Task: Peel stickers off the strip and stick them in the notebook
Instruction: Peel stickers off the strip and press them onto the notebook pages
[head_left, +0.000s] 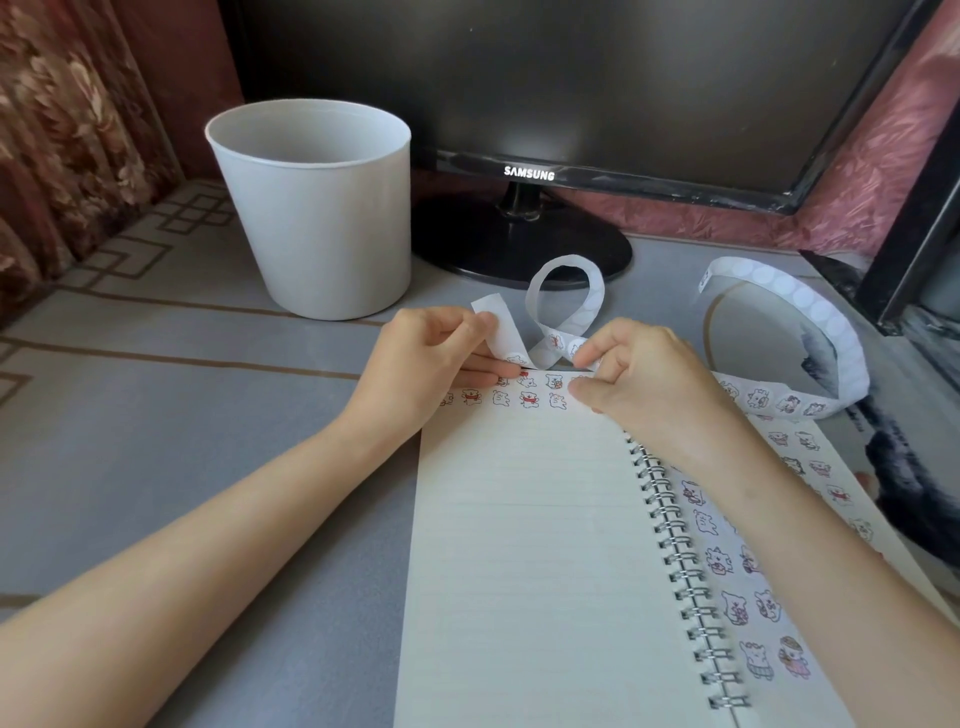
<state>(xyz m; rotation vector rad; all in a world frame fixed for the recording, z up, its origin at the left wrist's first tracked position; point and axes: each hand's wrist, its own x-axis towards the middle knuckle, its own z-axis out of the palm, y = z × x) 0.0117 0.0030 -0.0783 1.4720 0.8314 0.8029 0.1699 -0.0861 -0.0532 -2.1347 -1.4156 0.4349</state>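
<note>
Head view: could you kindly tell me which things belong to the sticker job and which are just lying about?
In use: sticker strip, pinched by the left hand and the right hand; spiral notebook, with stickers on its pages.
Lying about: white bucket; Samsung monitor.

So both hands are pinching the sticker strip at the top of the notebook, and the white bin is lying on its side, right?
Not quite: the head view shows the white bin standing upright, mouth up. The rest holds: the left hand and right hand both pinch the sticker strip at the top of the notebook.
</note>
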